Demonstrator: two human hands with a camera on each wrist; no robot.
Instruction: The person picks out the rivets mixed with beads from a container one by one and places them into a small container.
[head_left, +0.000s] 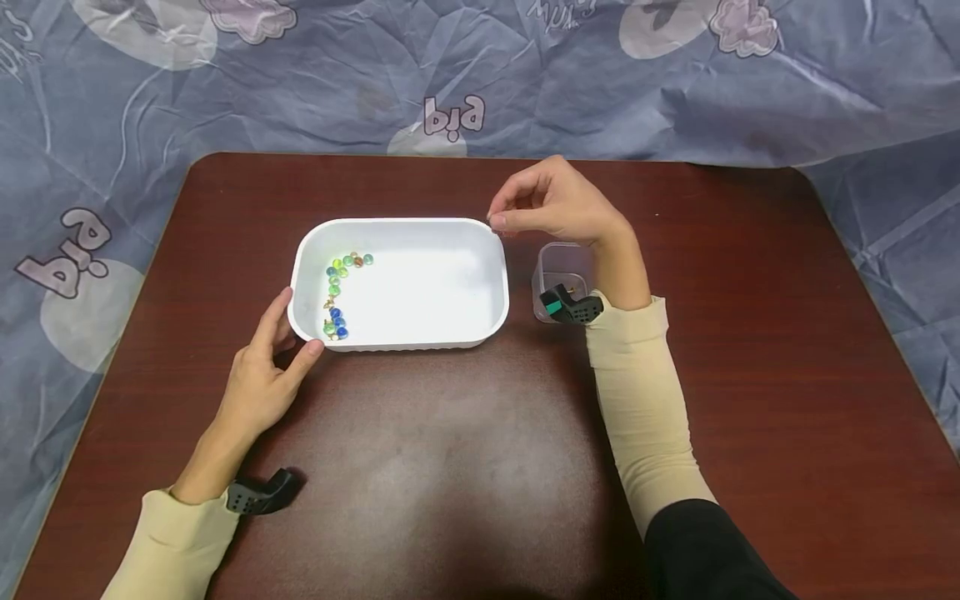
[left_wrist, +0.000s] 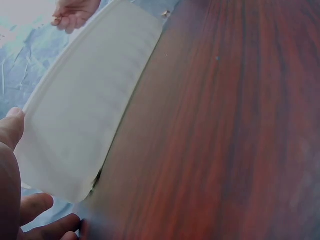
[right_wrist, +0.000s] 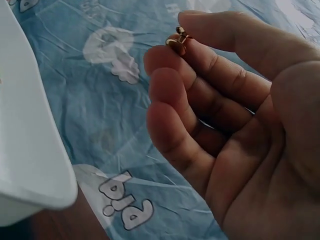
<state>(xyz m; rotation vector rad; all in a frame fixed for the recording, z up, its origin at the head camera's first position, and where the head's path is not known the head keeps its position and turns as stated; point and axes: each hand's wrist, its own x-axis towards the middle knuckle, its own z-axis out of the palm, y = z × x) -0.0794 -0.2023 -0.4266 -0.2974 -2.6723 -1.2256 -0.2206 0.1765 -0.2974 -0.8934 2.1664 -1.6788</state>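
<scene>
My right hand [head_left: 558,204] is raised just beyond the right far corner of a white plastic tray [head_left: 420,292]. Between its thumb and fingertips it pinches a small shiny gold stud-like metal piece [right_wrist: 178,44] with a round disc. At the tray's left near corner rests my left hand [head_left: 262,379], thumb at the front rim and fingers spread along the left end. Along the left side inside the tray, glass marbles [head_left: 335,290] in green, blue and brown form a curved line. A few small gold pieces [head_left: 328,304] lie among them.
A clear plastic box [head_left: 551,267] stands right of the tray, partly covered by my right wrist, with a small gold piece inside. The dark red-brown wooden table [head_left: 420,458] meets a blue-grey printed cloth [head_left: 337,100] at its far edge.
</scene>
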